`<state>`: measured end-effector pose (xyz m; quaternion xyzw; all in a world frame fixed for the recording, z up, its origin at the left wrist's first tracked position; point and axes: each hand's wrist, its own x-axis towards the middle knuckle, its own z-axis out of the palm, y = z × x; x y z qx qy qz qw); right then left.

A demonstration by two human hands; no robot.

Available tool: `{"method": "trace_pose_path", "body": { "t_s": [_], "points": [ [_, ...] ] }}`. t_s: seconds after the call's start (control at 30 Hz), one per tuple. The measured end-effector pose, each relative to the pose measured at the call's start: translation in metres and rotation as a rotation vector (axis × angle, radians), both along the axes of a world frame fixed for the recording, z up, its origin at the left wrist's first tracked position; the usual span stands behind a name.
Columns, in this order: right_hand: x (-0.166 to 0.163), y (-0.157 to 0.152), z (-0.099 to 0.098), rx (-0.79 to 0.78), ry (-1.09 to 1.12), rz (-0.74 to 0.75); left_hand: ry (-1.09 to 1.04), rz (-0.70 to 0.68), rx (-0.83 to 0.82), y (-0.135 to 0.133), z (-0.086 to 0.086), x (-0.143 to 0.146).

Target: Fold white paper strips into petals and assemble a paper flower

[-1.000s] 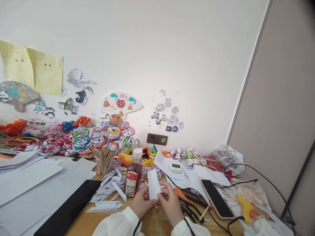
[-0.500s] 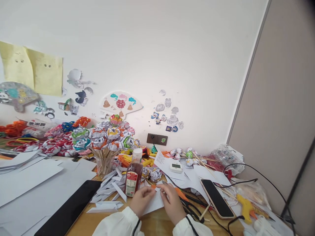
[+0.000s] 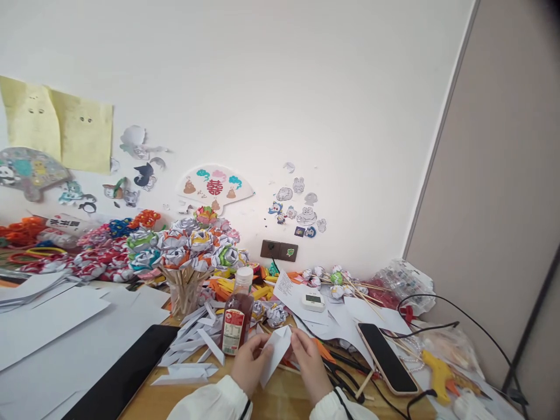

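Note:
A small white paper piece (image 3: 275, 351) is held up just above the wooden desk (image 3: 289, 399) at the bottom centre. My left hand (image 3: 248, 363) pinches its left edge and my right hand (image 3: 310, 361) pinches its upper right corner; both hands are closed on it. The paper is tilted, with a fold showing along its top. A red-filled bottle with a white cap (image 3: 236, 315) stands just left of my left hand. A heap of folded white paper strips (image 3: 192, 344) lies further left.
A black tablet (image 3: 126, 373) and white sheets (image 3: 48, 326) lie at left. Paper roses on sticks (image 3: 188, 251) stand in a cup behind. Scissors (image 3: 341, 373), a phone (image 3: 387, 356), a yellow glue gun (image 3: 440, 367) and cables (image 3: 437, 326) crowd the right.
The paper stood upright between my hands, then lay pressed flat on the desk, and now is lifted again, tilted with a new fold. The view has dropped slightly.

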<state>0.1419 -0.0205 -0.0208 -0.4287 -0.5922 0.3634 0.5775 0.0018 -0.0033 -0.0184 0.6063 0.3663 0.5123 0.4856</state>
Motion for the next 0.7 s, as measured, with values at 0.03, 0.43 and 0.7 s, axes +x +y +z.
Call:
{"method": "trace_pose_path", "body": {
  "t_s": [0.03,0.43,0.7],
  "points": [
    [0.0004,0.0001,0.0002,0.015,-0.008,-0.009,0.025,-0.022,0.003,-0.0006,-0.0014,0.0015],
    [0.001,0.001,-0.0013,0.033,-0.126,0.004,0.216,0.03,0.128,-0.0057,0.0031,0.0008],
    [0.0017,-0.0022,0.0017,0.047,-0.111,0.019,0.233,0.044,0.083,-0.0031,0.0,0.0001]
  ]
}}
